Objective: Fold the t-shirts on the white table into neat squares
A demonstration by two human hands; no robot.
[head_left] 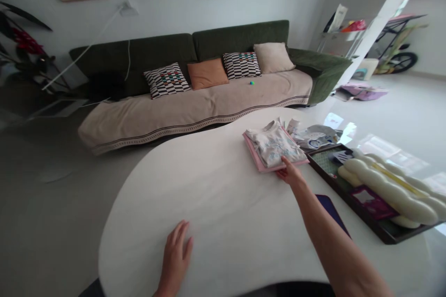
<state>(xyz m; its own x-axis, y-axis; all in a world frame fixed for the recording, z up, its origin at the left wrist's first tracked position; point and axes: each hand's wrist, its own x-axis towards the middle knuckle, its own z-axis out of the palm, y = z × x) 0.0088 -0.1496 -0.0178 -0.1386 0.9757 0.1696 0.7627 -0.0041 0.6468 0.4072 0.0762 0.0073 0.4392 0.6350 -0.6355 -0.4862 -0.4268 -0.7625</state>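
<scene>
Gripping shirt (273, 143), right hand (290, 173) at near edge

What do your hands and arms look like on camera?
The left hand and right hand wear no gloves or visible rings. The right forearm shows no sleeve, watch or bracelet; the left wrist, cut off below, shows none either.

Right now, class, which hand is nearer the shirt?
Right. The right hand touches the shirt, thumb on top; the left hand is apart, leftward and nearer the camera.
</scene>
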